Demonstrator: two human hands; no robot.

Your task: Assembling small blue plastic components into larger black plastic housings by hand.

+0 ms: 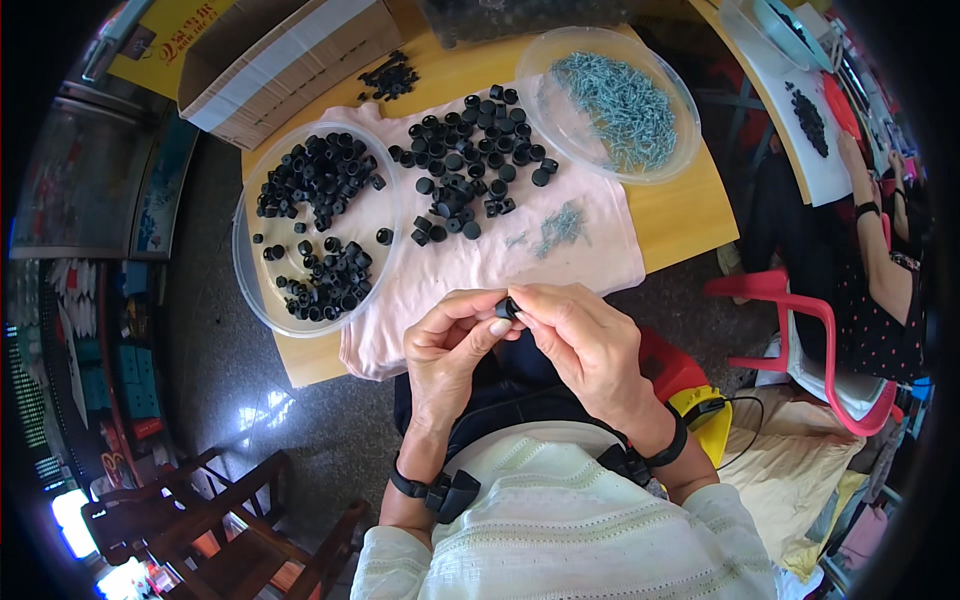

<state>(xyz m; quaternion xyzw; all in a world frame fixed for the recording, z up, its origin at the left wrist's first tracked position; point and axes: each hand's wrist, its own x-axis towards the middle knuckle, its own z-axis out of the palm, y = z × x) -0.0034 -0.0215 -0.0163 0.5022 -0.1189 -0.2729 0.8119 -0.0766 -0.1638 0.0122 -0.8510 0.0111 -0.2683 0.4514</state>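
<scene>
Over my lap, just off the near edge of the table, my left hand (pixel 455 340) and my right hand (pixel 575 335) meet at a small black cap (pixel 508 308). Fingertips of both hands pinch it from either side, covering part of it. Beyond them a pink cloth (pixel 480 265) lies on the table, with many black caps (pixel 470 150) strewn over it. A small heap of screws (pixel 560 228) rests on the cloth nearer to me. To the left, a round clear lid (pixel 240 250) bears more black caps and smaller black pieces.
At the back right stands a clear tub (pixel 690 120) of screws. A cardboard box (pixel 290 70) and a pile of small black parts (pixel 388 76) are at the back left. A red plastic chair (pixel 830 330) and another person's arm (pixel 880 240) appear at right, a wooden chair (pixel 240 520) at lower left.
</scene>
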